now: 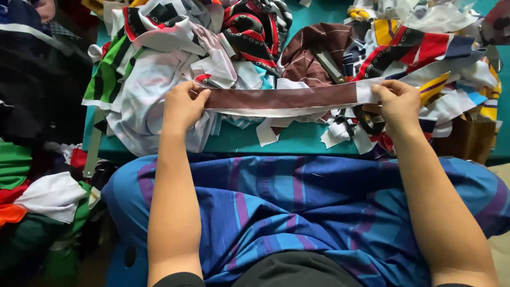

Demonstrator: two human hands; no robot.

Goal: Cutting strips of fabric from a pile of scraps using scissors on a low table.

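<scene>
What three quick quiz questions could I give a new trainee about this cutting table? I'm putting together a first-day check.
1. True or false: both hands grip the same fabric strip.
2. What colour is the table top? A) teal B) red C) yellow
3. Fill in: the strip is maroon with a ____ edge.

Key:
1. True: the left hand and the right hand each pinch an end of the fabric strip, stretched level.
2. A: the table is teal.
3. White.

Bright even daylight, soft shadows, sharp centre, dim left edge, slight wide-angle bend
</scene>
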